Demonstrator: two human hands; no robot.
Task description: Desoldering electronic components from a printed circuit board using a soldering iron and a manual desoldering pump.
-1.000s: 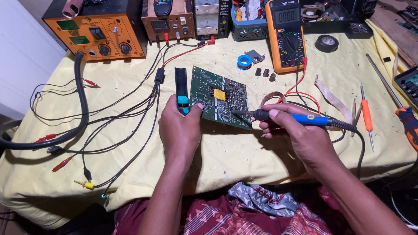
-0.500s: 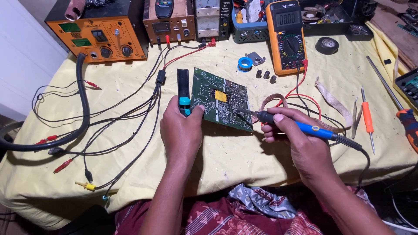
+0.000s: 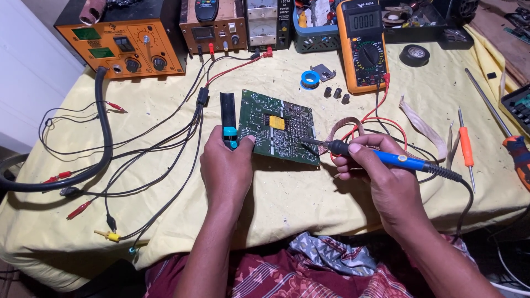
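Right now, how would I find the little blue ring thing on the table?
Start at the big orange multimeter standing at the back of the yellow-covered table. Look just to its left, beyond the green circuit board: the small blue spool lies beside a grey metal bracket. It is the only round blue thing with a hole through it.

A pale yellow, stained and creased cloth [image 3: 287, 209] covers the table, hanging over the near edge in soft folds. At the left a plain white wall or panel [image 3: 27, 72] rises beside the table, with a strip of dim floor beneath it too dark to make out. Along the far edge stand an orange metal bench unit with knobs [image 3: 124, 44], a brown box-shaped instrument [image 3: 212, 33] and a grey power supply [image 3: 268, 22]. Light is even and soft, casting only faint shadows.
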